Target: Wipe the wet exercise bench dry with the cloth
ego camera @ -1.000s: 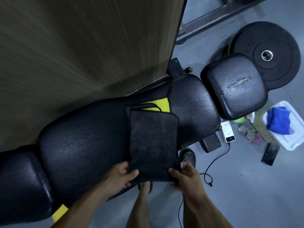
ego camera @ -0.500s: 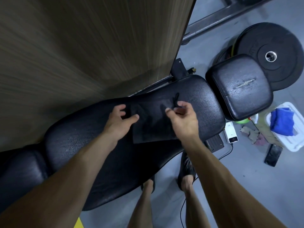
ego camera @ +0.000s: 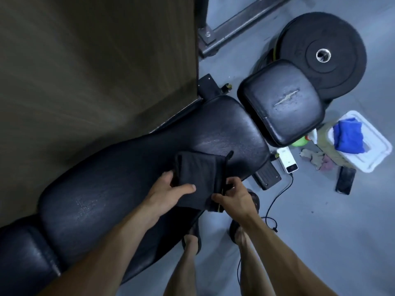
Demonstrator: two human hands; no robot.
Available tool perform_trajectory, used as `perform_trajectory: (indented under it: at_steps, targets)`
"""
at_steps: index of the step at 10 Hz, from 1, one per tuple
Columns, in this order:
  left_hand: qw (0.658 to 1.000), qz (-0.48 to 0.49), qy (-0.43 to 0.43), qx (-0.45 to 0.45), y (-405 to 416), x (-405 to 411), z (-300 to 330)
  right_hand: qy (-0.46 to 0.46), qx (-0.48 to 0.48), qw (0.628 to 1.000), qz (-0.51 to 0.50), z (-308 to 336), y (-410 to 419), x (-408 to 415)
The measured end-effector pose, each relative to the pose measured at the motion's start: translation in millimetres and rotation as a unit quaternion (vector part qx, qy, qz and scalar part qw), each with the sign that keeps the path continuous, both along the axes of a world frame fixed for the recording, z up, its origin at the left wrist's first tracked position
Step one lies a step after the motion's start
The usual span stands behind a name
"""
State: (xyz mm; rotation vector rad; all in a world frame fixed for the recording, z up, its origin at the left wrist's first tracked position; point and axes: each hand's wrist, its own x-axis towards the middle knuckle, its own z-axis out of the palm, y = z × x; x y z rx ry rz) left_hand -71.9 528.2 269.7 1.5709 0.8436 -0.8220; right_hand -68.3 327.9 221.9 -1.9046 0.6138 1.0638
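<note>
Cloth (ego camera: 197, 178): dark, folded, lying on the near edge of the bench (ego camera: 128, 178) pad; left hand (ego camera: 168, 190) pinches its left side, right hand (ego camera: 233, 194) grips its right edge; pad shows sheen on both sides, so wiping appears unfinished.

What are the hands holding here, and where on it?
Both grip the dark cloth on the bench: left hand at its near left edge, right hand at its near right corner.
</note>
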Motion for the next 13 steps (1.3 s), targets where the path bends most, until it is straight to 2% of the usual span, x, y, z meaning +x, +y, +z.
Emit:
perform_trajectory:
  at_steps: [1, 2, 3, 4, 6, 8, 9, 10, 11, 12, 13]
  targets:
    - [0.992, -0.121, -0.025, -0.031, -38.4, 21.2, 17.9, 0.067, 0.106, 0.983, -0.136, 8.7, -43.8, -6.0]
    - [0.978, -0.144, 0.015, -0.151, -82.0, 46.2, 31.6, 0.123, 0.247, 0.917, -0.288, 23.2, -87.8, -7.0]
    - [0.954, -0.156, 0.058, -0.250, -132.6, 71.4, 31.6, 0.163, 0.293, 0.827, -0.451, 33.0, -136.9, -12.1]
    - [0.947, -0.184, 0.083, -0.252, -193.7, 98.0, 21.3, 0.167, 0.338, 0.750, -0.544, 38.9, -190.0, -16.3]
    - [0.959, -0.277, 0.028, -0.049, -318.6, 135.2, -34.2, 0.086, 0.235, 0.717, -0.651, 5.5, -295.9, -7.5]
    - [0.956, -0.292, 0.019, -0.017, -400.8, 151.2, -60.1, -0.027, 0.109, 0.610, -0.785, -44.0, -402.9, 31.8]
    - [0.947, -0.318, 0.032, -0.018, -418.1, 149.8, -65.9, -0.063, 0.071, 0.571, -0.816, -60.4, -453.3, 68.8]
    - [0.944, -0.327, 0.033, -0.009, -425.5, 144.5, -74.0, -0.102, 0.093, 0.543, -0.828, -71.5, -503.0, 103.3]
    - [0.938, -0.344, 0.042, -0.009, -427.6, 142.0, -78.4, -0.128, 0.120, 0.532, -0.828, -76.2, -538.9, 129.6]
    - [0.934, -0.356, 0.042, -0.002, -427.0, 142.3, -78.6, -0.115, 0.131, 0.549, -0.818, -74.6, -552.2, 139.4]
    - [0.932, -0.361, 0.040, 0.008, -424.9, 144.2, -74.5, -0.042, 0.105, 0.612, -0.783, -76.3, -538.1, 124.6]
